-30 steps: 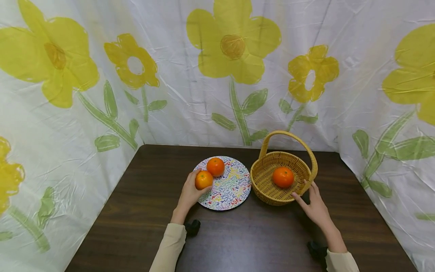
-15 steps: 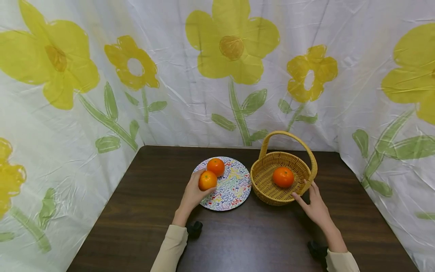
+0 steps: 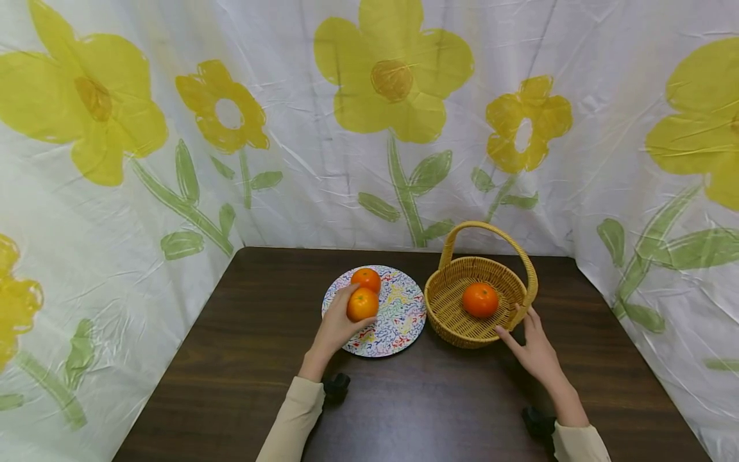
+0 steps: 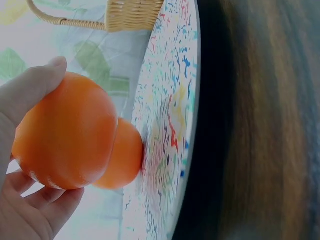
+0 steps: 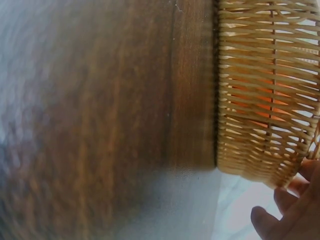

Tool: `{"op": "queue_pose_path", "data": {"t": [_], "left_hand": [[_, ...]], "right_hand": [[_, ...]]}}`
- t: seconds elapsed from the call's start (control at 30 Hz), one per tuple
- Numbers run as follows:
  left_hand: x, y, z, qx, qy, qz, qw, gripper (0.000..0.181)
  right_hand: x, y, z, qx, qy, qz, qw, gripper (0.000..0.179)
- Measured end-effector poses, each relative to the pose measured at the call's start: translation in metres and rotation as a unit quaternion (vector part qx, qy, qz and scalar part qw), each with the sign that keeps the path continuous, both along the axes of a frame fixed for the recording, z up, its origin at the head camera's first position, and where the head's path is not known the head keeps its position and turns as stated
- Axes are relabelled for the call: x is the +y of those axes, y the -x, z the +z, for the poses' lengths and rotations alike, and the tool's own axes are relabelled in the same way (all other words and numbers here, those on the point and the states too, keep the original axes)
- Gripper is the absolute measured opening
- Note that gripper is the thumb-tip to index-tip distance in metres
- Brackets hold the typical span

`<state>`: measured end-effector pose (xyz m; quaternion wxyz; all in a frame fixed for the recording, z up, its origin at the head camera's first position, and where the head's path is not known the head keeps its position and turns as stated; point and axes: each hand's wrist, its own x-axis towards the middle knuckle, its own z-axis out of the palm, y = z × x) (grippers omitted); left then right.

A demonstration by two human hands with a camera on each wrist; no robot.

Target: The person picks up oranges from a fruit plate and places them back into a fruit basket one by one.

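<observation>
My left hand (image 3: 336, 323) grips an orange (image 3: 362, 305) between thumb and fingers, over the left part of a round plate (image 3: 400, 324) with a multicoloured squiggle pattern. In the left wrist view, the held orange (image 4: 70, 132) is off the plate's surface. Behind it, a second orange (image 4: 125, 157) rests on the plate. To the right stands a woven basket (image 3: 447, 307) with a tall arched handle; a third orange (image 3: 480, 300) lies inside. My right hand (image 3: 538, 356) holds the basket's right rim near the handle's base, thumb in front. The right wrist view shows the fingers (image 5: 286, 200) at the rim.
Plate and basket stand side by side, close together, towards the back of a dark wooden table (image 3: 427, 404). A white curtain (image 3: 300, 192) with yellow flowers hangs behind and along both sides. Each wrist carries a black device (image 3: 337, 388).
My left hand has moved to the right over the plate with the orange, which now partly covers the one behind it. The right hand and basket have stayed in place.
</observation>
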<state>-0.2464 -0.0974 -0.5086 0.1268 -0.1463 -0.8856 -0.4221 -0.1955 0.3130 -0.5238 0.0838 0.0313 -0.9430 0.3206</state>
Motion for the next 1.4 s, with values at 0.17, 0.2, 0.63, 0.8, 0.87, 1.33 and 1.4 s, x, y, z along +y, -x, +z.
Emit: {"op": "queue_pose_path", "data": {"t": [0.17, 0.2, 0.63, 0.8, 0.87, 1.33, 1.4], "left_hand": [[0.006, 0.002, 0.001, 0.006, 0.005, -0.021, 0.9998, 0.076], [0.008, 0.002, 0.002, 0.003, 0.003, -0.026, 0.9997, 0.077], [0.023, 0.006, 0.009, 0.004, 0.014, -0.051, 0.9986, 0.079], [0.031, 0.008, 0.010, 0.005, 0.019, -0.061, 0.9980, 0.077], [0.035, 0.008, 0.011, 0.006, 0.022, -0.065, 0.9976, 0.077], [0.058, 0.012, 0.023, 0.024, 0.036, -0.094, 0.9946, 0.079], [0.061, 0.013, 0.024, 0.041, 0.038, -0.101, 0.9933, 0.079]], "right_hand": [[0.000, 0.000, -0.002, 0.001, -0.002, 0.000, 1.0000, 0.077], [0.001, 0.001, -0.002, 0.001, -0.002, -0.001, 1.0000, 0.077], [0.001, 0.001, -0.002, -0.006, -0.001, 0.001, 1.0000, 0.078], [0.001, 0.000, -0.001, -0.019, -0.002, 0.000, 0.9998, 0.079], [0.001, 0.000, -0.001, -0.022, -0.003, 0.000, 0.9998, 0.079], [0.000, -0.001, 0.001, -0.026, -0.004, 0.006, 0.9996, 0.079], [0.000, -0.001, 0.002, -0.023, -0.006, 0.006, 0.9997, 0.078]]}}
